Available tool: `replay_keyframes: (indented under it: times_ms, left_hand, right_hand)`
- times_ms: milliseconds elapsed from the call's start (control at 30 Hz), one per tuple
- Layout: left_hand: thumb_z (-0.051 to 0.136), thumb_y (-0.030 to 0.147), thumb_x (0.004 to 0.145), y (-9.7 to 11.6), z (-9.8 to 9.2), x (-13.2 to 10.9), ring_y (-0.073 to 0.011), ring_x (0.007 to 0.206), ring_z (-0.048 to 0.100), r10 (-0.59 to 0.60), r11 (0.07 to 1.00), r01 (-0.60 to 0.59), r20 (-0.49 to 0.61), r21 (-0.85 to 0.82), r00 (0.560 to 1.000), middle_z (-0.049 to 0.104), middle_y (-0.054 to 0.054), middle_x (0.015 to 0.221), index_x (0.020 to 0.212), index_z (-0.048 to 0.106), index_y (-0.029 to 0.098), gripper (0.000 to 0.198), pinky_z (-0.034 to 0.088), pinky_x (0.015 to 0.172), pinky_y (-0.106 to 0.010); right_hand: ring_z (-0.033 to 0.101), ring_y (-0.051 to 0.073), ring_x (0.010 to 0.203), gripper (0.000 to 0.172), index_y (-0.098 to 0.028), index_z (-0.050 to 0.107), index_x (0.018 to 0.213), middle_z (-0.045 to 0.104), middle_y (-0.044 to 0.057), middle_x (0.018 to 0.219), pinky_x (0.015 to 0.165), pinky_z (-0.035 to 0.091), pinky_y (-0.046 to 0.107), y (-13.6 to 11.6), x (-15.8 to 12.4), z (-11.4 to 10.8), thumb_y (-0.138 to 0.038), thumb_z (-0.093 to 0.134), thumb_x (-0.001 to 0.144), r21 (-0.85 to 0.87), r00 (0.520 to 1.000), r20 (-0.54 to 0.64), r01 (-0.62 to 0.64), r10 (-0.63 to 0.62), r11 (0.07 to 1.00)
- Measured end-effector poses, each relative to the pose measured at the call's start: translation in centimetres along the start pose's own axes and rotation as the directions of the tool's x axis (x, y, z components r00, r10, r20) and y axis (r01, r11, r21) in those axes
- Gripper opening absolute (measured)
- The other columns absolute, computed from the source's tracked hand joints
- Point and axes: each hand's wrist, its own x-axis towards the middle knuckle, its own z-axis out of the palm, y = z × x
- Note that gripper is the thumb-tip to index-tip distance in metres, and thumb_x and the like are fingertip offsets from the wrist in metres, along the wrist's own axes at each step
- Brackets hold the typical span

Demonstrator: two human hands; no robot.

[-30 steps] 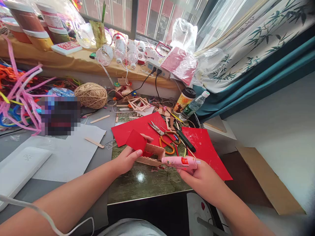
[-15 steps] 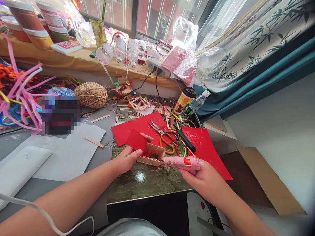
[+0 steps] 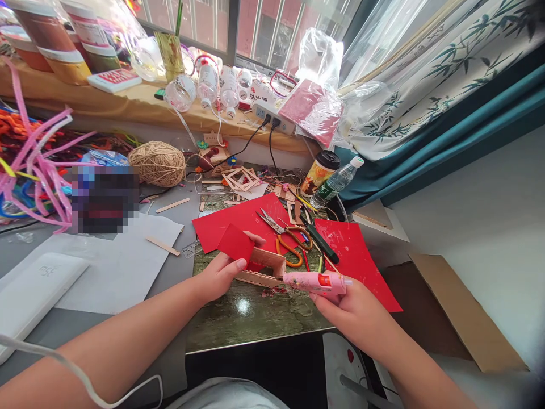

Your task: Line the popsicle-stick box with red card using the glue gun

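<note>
My left hand [image 3: 225, 274] is closed on a small box made of wooden craft sticks [image 3: 260, 278], with a folded flap of red paper [image 3: 235, 245] on its left end. The box is tilted and its open inside faces me. My right hand [image 3: 344, 309] grips a pink hot glue gun [image 3: 315, 282], its nozzle at the right corner of the box; whether it touches cannot be told. Just behind the box lie orange-handled scissors [image 3: 286, 233], slightly open, on a red paper sheet [image 3: 242, 218].
A dark green-handled tool [image 3: 322, 243] lies beside the scissors, near another red sheet [image 3: 357, 255]. Behind stand a water bottle [image 3: 336, 184] and a lidded cup [image 3: 319, 172]. Twine [image 3: 156, 163], a white power bank [image 3: 45, 292] and loose craft sticks [image 3: 163, 246] are to the left.
</note>
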Motion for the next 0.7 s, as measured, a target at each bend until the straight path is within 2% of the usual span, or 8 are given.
replay_keyframes:
  times_ms: [167,367,467,600,700]
  left_hand:
    - [0.054,0.053,0.104,0.00,-0.06,0.04,-0.0350,0.134,0.059,0.014,0.999,-0.013,-0.003,0.032,1.000,0.067,-0.013,0.139,0.145,0.058,0.023,0.050,0.038,0.122,-0.053]
    - [0.054,0.052,0.103,-0.02,-0.01,0.12,-0.0349,0.134,0.059,0.012,1.000,-0.012,-0.008,0.027,1.000,0.067,-0.013,0.139,0.143,0.059,0.023,0.049,0.039,0.121,-0.052]
    - [0.054,0.053,0.103,0.06,-0.01,0.18,-0.0352,0.134,0.059,0.021,0.999,-0.021,-0.008,0.028,1.000,0.068,-0.013,0.138,0.143,0.059,0.023,0.051,0.039,0.120,-0.052]
    - [0.054,0.053,0.103,0.03,0.00,0.15,-0.0356,0.135,0.058,0.008,1.000,-0.008,-0.010,0.024,1.000,0.068,-0.014,0.138,0.143,0.059,0.023,0.051,0.040,0.121,-0.053]
    - [0.055,0.053,0.102,-0.10,0.05,0.08,-0.0359,0.136,0.058,0.004,1.000,-0.004,-0.018,0.003,1.000,0.068,-0.014,0.138,0.143,0.059,0.023,0.051,0.039,0.121,-0.053]
  right_hand:
    - [0.074,0.021,0.083,0.049,-0.034,0.073,0.143,0.083,0.000,0.106,0.075,0.060,0.030,0.15,-0.17,-0.04,-0.025,0.059,0.097,-0.034,1.000,-0.011,-0.017,0.017,0.999]
    - [0.075,0.023,0.091,0.046,-0.033,0.076,0.139,0.082,0.002,0.119,0.079,0.060,0.030,0.31,-0.23,-0.11,-0.025,0.059,0.097,-0.004,1.000,-0.004,0.002,-0.002,1.000]
    - [0.073,0.021,0.085,0.044,-0.033,0.076,0.137,0.083,0.000,0.111,0.075,0.058,0.028,0.39,-0.33,-0.17,-0.026,0.058,0.098,-0.023,1.000,-0.011,-0.017,0.017,1.000]
    - [0.073,0.021,0.089,0.043,-0.034,0.076,0.138,0.083,-0.001,0.109,0.080,0.058,0.028,0.51,-0.49,-0.31,-0.026,0.059,0.099,-0.021,1.000,-0.010,-0.014,0.014,1.000]
    - [0.074,0.023,0.089,0.044,-0.033,0.075,0.140,0.083,0.000,0.105,0.077,0.059,0.029,0.75,-0.57,-0.43,-0.026,0.057,0.100,-0.005,0.999,0.007,-0.041,0.042,0.999]
